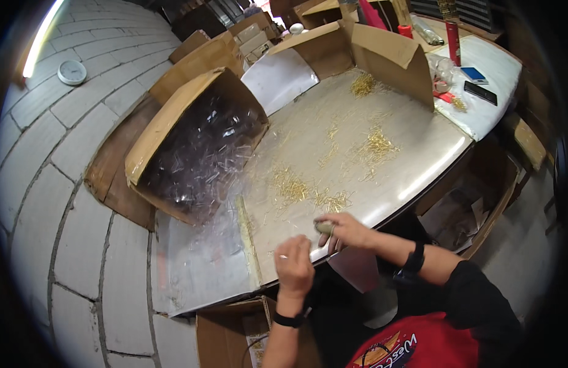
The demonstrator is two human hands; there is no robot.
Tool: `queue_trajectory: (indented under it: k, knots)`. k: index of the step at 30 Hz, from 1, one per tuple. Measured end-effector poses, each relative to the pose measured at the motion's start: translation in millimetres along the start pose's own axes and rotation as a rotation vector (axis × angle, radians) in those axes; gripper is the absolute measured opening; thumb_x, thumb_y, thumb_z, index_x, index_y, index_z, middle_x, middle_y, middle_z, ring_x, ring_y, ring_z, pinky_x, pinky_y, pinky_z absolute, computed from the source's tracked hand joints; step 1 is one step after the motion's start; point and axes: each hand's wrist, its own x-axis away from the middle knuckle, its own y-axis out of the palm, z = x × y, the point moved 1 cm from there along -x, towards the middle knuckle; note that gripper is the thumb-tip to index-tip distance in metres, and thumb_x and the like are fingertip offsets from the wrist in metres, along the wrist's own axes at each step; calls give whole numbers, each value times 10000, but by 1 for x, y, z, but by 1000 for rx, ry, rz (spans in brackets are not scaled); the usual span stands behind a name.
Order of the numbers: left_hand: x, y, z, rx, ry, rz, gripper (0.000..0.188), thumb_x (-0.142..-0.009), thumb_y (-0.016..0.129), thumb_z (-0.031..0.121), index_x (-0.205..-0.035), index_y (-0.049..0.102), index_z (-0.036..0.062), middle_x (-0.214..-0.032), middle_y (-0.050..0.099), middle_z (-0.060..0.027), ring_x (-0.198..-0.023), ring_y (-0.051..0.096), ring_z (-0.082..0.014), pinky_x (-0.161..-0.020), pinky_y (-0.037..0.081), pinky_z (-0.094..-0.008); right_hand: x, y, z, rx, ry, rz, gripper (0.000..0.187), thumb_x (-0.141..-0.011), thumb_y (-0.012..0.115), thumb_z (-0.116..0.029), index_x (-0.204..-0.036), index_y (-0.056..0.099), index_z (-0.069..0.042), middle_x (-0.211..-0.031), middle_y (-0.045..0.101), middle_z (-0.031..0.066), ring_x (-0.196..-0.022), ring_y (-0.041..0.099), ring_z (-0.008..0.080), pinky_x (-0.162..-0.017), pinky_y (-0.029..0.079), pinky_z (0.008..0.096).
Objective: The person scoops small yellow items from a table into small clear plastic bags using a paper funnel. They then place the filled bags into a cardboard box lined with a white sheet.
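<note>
My left hand (294, 264) is raised at the table's front edge, its fingers pinched together. Something small and clear may be between them, but I cannot make it out. Close beside it, my right hand (345, 232) has bent fingers, with a greyish covering on a fingertip; what they hold, if anything, is hidden. Just beyond both hands, small gold wire pieces (290, 187) lie loosely heaped on the metal tabletop (412, 165). Another gold heap (379, 146) sits farther right, and one more (362, 84) is at the back.
A tilted cardboard box (140, 150) full of clear plastic pieces (204, 150) stands at the left. Cardboard flaps (391, 58) wall the table's back. On the right side lie a dark phone (480, 92) and a blue-and-white box (474, 75). An open carton (225, 334) is below the front edge.
</note>
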Motion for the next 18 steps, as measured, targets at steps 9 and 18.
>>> queue_trajectory:
  k: [9, 18]
  knots:
    - [62, -39, 70, 934, -1055, 130, 579, -823, 700, 159, -1305, 421, 1, -1292, 454, -151, -1134, 518, -254, -877, 496, -368, 76, 9, 38, 906, -236, -214, 239, -876, 540, -260, -962, 650, -65, -794, 641, 201, -777, 608, 413, -696, 481, 460]
    - [159, -20, 83, 1788, -1471, -187, 407, -949, 503, 170, -1296, 430, -32, -1209, 561, -234, -970, 643, -375, -654, 614, -341, 49, -10, 11, 885, -239, -134, 275, -891, 569, -248, -1088, 635, -69, -1050, 646, 172, -1020, 608, 333, -849, 490, 392]
